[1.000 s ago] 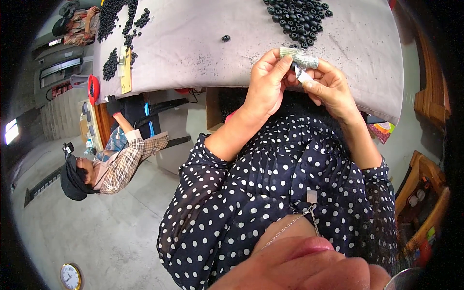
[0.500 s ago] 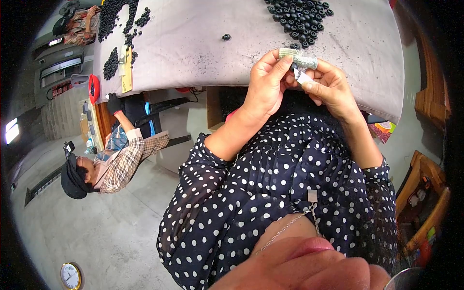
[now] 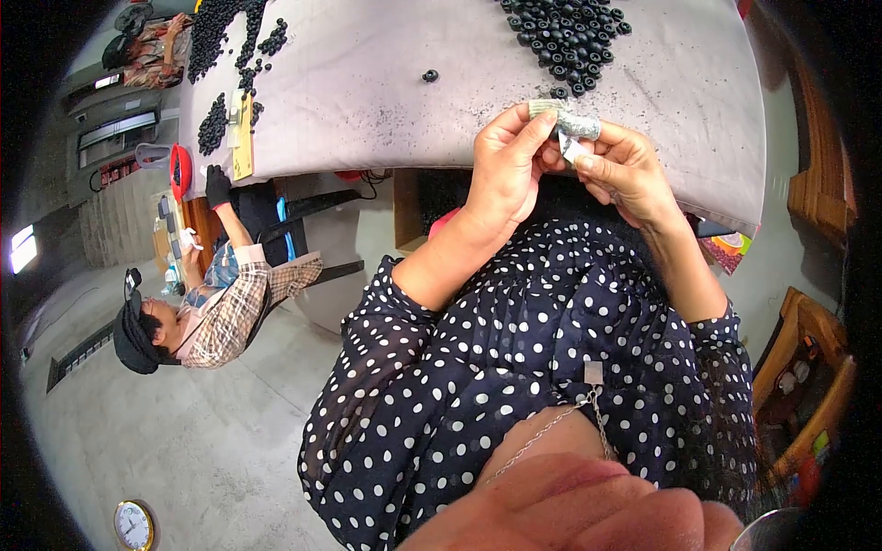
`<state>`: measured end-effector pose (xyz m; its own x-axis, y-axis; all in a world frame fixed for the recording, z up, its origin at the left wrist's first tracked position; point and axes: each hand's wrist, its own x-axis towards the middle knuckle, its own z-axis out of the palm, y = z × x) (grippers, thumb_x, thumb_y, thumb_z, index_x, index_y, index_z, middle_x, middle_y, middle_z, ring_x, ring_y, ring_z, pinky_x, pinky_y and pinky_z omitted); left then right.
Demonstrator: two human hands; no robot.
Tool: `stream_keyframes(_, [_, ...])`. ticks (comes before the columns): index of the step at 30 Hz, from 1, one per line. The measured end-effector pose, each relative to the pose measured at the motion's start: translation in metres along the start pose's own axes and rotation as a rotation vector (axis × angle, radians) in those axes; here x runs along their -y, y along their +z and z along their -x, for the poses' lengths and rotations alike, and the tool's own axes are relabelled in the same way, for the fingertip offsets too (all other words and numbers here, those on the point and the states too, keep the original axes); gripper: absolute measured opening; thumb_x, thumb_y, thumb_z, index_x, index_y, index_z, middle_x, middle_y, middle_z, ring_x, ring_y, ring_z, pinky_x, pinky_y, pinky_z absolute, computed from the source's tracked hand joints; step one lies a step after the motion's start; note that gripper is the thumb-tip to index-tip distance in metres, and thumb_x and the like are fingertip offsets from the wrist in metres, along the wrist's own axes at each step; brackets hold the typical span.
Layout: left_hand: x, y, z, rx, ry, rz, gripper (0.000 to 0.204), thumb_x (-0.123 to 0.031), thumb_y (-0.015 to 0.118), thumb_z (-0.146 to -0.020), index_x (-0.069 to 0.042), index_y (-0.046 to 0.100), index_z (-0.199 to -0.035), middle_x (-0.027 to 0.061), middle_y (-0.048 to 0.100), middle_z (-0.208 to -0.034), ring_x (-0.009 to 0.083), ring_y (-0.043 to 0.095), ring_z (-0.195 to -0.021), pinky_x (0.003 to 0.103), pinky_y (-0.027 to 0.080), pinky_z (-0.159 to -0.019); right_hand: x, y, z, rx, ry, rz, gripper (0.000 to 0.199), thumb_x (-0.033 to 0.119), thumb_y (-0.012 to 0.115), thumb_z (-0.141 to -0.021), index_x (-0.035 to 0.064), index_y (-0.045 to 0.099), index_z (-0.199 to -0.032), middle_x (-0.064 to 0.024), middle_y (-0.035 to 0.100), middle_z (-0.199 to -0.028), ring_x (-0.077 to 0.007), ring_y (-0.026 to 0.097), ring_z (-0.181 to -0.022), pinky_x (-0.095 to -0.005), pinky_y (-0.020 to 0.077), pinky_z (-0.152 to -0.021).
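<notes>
My left hand (image 3: 507,161) and my right hand (image 3: 634,170) meet over the table's near edge, fingers pinched together. Pale, greenish-white wrapping (image 3: 548,108) covers the left index finger. Similar speckled wrapping (image 3: 581,127) is around the right index finger. A small white piece with a pointed end (image 3: 573,150) is pinched between my right thumb and fingers, its tip toward the left fingers. Something small and dark shows between my left thumb and index finger; its shape is mostly hidden. Just beyond my hands lies a pile of black ring-shaped rubber parts (image 3: 562,46).
One black ring part (image 3: 430,76) lies apart on the grey tablecloth (image 3: 358,101), among dark crumbs. More small black parts (image 3: 213,124) lie at the left near a yellow strip (image 3: 243,156) and a red bowl (image 3: 180,172). A co-worker (image 3: 207,321) sits left. Wooden furniture (image 3: 790,395) stands right.
My hands stay together, with the white piece shifted slightly between the fingers. The co-worker's gloved hand has drawn back a little, and their other hand now shows, holding something white.
</notes>
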<state>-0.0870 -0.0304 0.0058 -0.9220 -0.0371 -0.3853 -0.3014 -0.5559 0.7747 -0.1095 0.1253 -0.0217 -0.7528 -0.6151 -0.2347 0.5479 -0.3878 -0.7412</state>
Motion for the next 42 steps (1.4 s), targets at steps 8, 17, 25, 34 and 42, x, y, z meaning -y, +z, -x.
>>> stream_keyframes(8, [0.001, 0.003, 0.001, 0.003, -0.025, -0.032, 0.013, -0.014, 0.059, -0.087, -0.004, 0.060, -0.095, 0.0005, 0.058, -0.073, 0.0069, 0.050, -0.058, 0.022, 0.045, -0.055, 0.002, -0.005, 0.002, -0.004, 0.011, -0.078, 0.031, 0.010, 0.064, -0.082, -0.0015, 0.056, -0.110, -0.0040, 0.063, -0.082, -0.0021, 0.047, -0.052, -0.0135, 0.0348, -0.042])
stream_keyframes(17, [0.001, -0.003, 0.002, 0.004, 0.000, -0.004, 0.011, -0.011, 0.057, -0.088, -0.003, 0.061, -0.094, 0.0001, 0.059, -0.071, 0.0054, 0.051, -0.056, 0.019, 0.045, -0.052, 0.004, 0.005, 0.004, 0.020, 0.002, 0.006, 0.036, 0.008, 0.065, -0.081, -0.0002, 0.053, -0.114, 0.0040, 0.052, -0.069, -0.0013, 0.042, -0.049, -0.0146, 0.0309, -0.040])
stream_keyframes(25, [-0.004, 0.001, 0.001, 0.019, -0.034, 0.010, 0.011, -0.012, 0.057, -0.088, -0.003, 0.060, -0.094, 0.0011, 0.060, -0.074, 0.0057, 0.051, -0.057, 0.019, 0.045, -0.052, 0.004, 0.000, 0.002, 0.061, 0.026, -0.073, 0.034, 0.008, 0.065, -0.081, -0.0003, 0.053, -0.112, 0.0015, 0.056, -0.072, -0.0015, 0.043, -0.049, -0.0139, 0.0319, -0.040])
stream_keyframes(34, [-0.003, -0.002, 0.001, 0.044, -0.046, 0.033, 0.013, -0.012, 0.058, -0.088, -0.003, 0.061, -0.096, 0.0010, 0.060, -0.074, 0.0057, 0.051, -0.057, 0.019, 0.045, -0.052, 0.003, -0.001, 0.001, 0.057, 0.032, -0.079, 0.033, 0.009, 0.064, -0.081, -0.0007, 0.054, -0.111, -0.0007, 0.057, -0.074, -0.0019, 0.044, -0.049, -0.0138, 0.0326, -0.040])
stream_keyframes(42, [0.003, -0.004, 0.004, 0.027, -0.049, 0.061, 0.013, -0.012, 0.058, -0.087, -0.003, 0.061, -0.095, 0.0010, 0.059, -0.074, 0.0062, 0.051, -0.058, 0.020, 0.045, -0.052, 0.001, 0.001, 0.003, 0.009, 0.032, -0.065, 0.028, 0.012, 0.062, -0.084, -0.0011, 0.058, -0.109, -0.0063, 0.065, -0.085, -0.0030, 0.049, -0.056, -0.0139, 0.0351, -0.042])
